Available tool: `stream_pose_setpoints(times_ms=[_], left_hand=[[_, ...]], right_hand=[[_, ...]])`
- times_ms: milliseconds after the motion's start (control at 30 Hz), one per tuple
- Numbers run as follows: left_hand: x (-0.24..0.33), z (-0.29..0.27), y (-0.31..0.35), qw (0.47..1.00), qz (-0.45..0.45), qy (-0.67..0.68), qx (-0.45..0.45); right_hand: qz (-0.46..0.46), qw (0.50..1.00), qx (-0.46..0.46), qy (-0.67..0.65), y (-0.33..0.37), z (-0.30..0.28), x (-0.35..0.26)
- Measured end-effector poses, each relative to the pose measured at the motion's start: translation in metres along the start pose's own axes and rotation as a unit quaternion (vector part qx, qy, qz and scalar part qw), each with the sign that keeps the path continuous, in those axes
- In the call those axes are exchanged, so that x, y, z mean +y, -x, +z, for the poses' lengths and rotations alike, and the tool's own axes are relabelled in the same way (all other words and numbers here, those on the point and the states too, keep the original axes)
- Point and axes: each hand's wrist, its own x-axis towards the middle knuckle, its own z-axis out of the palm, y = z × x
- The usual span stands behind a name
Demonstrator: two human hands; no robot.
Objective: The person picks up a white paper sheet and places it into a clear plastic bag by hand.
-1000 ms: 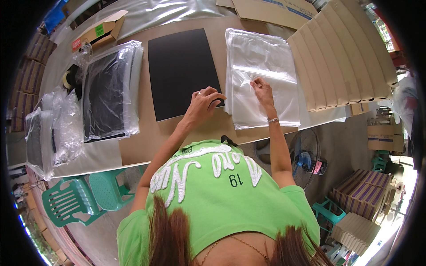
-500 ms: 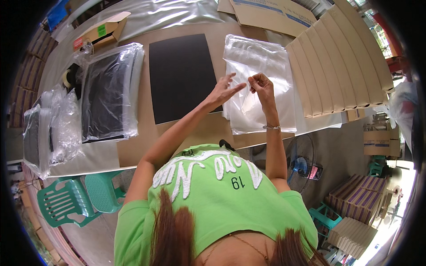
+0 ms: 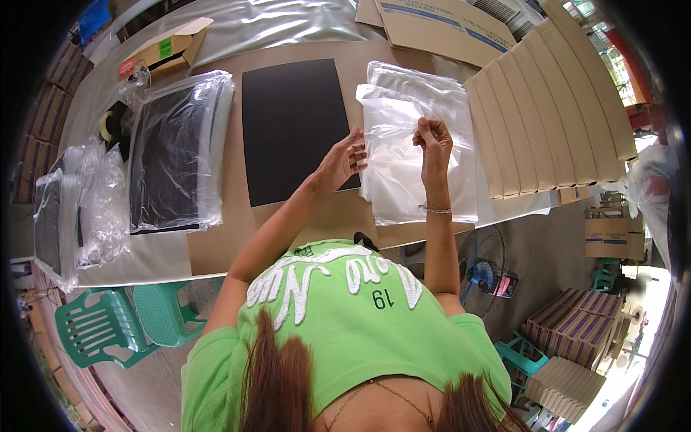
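Observation:
Over a stack of clear plastic bags point(image 3: 457, 194), my right hand point(image 3: 436, 147) is closed in a pinch, apparently on the film of the top clear plastic bag point(image 3: 389, 108). That bag lies loose and slightly skewed across the others. My left hand point(image 3: 342, 162) is open, its fingers apart, beside the left edge of the bags; whether the fingertips touch the film I cannot tell. Under and left of that hand, a black rectangular board point(image 3: 291, 122) lies flat on brown cardboard point(image 3: 229, 173).
Black boards in clear plastic point(image 3: 173, 155) are piled at left, beside crumpled plastic packets point(image 3: 101, 201) and a tape roll point(image 3: 108, 126). A row of brown cartons point(image 3: 547, 108) stands at right. Behind are an open small box point(image 3: 169, 50) and flat cardboard point(image 3: 439, 29).
The top bag has shifted left and nearer, now skewed on the stack. My left hand has drawn back to the bags' left edge; my right hand has moved slightly right, still pinched.

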Motion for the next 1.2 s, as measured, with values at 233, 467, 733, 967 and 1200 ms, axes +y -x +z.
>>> stream_pose_setpoints(times_ms=[233,467,733,967,1200], left_hand=[[-0.028,0.015,0.006,0.984,0.001,-0.159,0.085],[-0.033,-0.017,-0.002,0.991,0.111,0.023,0.074],[-0.01,-0.016,0.012,0.986,0.11,-0.062,0.109],[0.007,-0.024,0.025,0.994,0.072,-0.06,0.046],[0.042,-0.042,0.066,0.993,0.084,0.08,-0.004]], right_hand=[[-0.012,1.0,-0.004,-0.024,-0.001,0.026,0.004],[-0.025,0.999,0.023,-0.012,-0.005,0.035,-0.002],[0.047,0.987,-0.111,0.105,0.006,0.036,0.0],[0.092,0.92,-0.323,0.201,0.027,0.053,-0.021],[0.14,0.935,-0.316,0.087,0.006,0.036,-0.001]])
